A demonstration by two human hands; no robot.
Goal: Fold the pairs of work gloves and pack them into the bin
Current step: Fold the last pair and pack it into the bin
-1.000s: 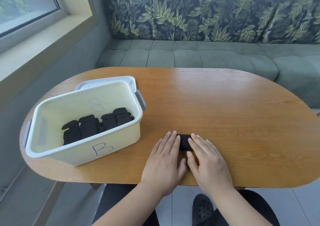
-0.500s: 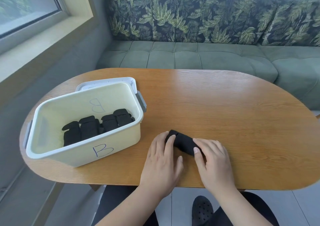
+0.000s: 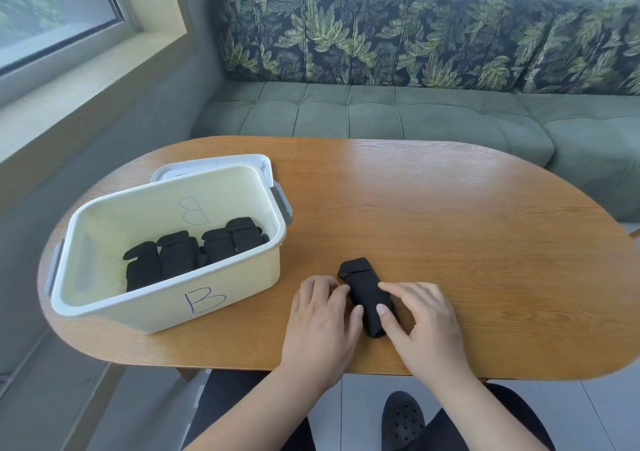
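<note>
1 bin (image 3: 145,308) on wood tbl (image 3: 450,215); sofa (image 3: 381,118) behind.

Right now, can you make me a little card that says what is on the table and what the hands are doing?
Table: oval, wooden
Bin: pale, marked B, lid off, on the table's left side
Lid: white, behind the bin, partly hidden
In the bin: a row of folded black gloves
Glove bundle: black, folded, on the table right of the bin
Left hand: curled fingers touch the bundle's left side
Right hand: forefinger and thumb rest on the bundle
</note>
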